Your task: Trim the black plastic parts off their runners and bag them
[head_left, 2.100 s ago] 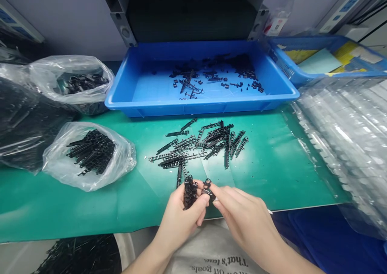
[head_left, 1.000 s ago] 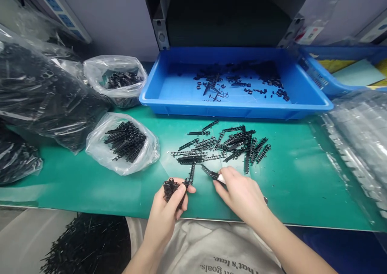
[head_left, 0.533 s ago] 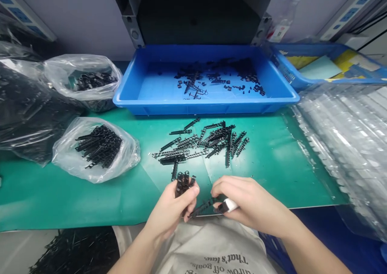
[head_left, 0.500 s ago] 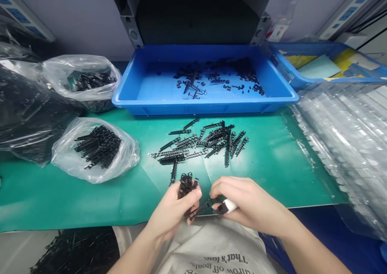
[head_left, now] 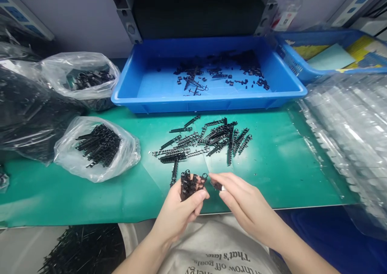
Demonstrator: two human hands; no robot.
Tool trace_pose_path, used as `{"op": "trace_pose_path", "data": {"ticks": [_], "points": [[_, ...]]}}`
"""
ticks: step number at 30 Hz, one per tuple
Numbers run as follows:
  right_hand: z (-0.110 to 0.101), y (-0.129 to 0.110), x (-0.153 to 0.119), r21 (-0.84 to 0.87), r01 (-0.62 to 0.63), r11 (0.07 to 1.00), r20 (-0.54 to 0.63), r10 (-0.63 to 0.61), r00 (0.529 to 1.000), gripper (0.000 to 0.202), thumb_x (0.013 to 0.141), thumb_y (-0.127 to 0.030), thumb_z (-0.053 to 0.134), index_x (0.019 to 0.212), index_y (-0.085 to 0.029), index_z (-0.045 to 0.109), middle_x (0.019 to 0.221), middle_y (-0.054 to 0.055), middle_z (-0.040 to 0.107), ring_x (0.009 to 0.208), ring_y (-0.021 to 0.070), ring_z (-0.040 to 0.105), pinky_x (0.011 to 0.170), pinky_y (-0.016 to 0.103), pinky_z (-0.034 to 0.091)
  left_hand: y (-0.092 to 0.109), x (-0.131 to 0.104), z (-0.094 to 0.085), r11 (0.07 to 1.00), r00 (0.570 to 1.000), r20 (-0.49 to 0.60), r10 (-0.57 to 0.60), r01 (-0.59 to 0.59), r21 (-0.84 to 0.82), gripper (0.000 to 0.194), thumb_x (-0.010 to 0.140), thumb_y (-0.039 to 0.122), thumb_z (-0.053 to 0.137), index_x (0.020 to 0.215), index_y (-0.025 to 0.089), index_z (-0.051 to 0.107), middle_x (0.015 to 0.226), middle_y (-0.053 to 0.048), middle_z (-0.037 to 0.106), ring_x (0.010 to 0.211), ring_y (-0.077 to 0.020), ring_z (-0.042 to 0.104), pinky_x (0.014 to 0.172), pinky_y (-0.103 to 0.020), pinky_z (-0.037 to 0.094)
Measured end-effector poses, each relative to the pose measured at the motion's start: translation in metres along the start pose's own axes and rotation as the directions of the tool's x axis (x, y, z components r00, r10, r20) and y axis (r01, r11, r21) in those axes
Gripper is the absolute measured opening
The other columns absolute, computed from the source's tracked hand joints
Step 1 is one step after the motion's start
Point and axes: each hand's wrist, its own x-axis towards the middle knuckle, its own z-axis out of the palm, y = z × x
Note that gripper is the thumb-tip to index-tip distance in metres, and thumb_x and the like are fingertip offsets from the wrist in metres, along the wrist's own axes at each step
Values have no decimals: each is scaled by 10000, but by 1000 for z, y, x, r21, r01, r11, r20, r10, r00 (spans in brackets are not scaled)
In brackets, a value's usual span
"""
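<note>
My left hand (head_left: 181, 209) is closed around a bundle of black plastic strips (head_left: 188, 185), their ringed ends pointing up. One strip (head_left: 203, 180) leans out of the bundle toward my right hand. My right hand (head_left: 242, 199) is closed on a small black-and-white object (head_left: 219, 186), mostly hidden by the fingers, so its kind is unclear. Its fingertips are close beside the leaning strip; whether they touch it I cannot tell. Beyond both hands, a loose pile of similar black strips (head_left: 217, 137) lies on the green mat (head_left: 260, 181).
A blue tray (head_left: 211, 104) with small black parts stands at the back. On the left are an open plastic bag of strips (head_left: 69, 161) and another bag (head_left: 57, 70). Clear plastic trays (head_left: 347, 133) are stacked at right. Below the edge, a bin (head_left: 128, 235) holds black scraps.
The strip between my hands, earlier angled low across the gap, now stands upright with the left hand's bundle. My right hand has risen slightly, fingers closer round the black-and-white object.
</note>
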Motion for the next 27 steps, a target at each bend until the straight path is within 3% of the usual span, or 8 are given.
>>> {"op": "trace_pose_path", "data": {"ticks": [5,12,22,27], "points": [[4,-6,-1,-127,61,990,20,-59,998,312,934,-219,322,1187,-178,500,1077,77,609,903,225,548,702,365,501,1,1,2,1000,1000,8,-12,12,6,331,678,398,665,808,151,486,462,75,406,388,-31,270,342,-131,165],[7,-8,2,-230,97,968,-42,-110,993,325,932,-202,317,1157,-135,542,986,78,651,750,210,540,583,320,480,4,0,3,1000,1000,0,-10,10,9,285,703,368,643,798,156,479,461,88,365,396,-34,252,349,-136,173],[19,-10,0,-271,69,960,-150,-112,982,319,933,-198,328,1146,-120,551,910,69,662,693,195,536,557,293,433,-5,0,6,996,993,-109,36,-44,-74,266,701,333,660,824,158,501,507,79,411,424,-35,306,392,-141,238],[23,-12,0,-231,57,971,-149,-93,984,299,930,-195,348,1153,-141,539,910,43,656,687,194,533,550,290,414,-7,0,4,994,989,-136,50,-62,-88,290,691,326,678,838,151,498,566,69,445,438,-26,345,404,-133,263]]}}
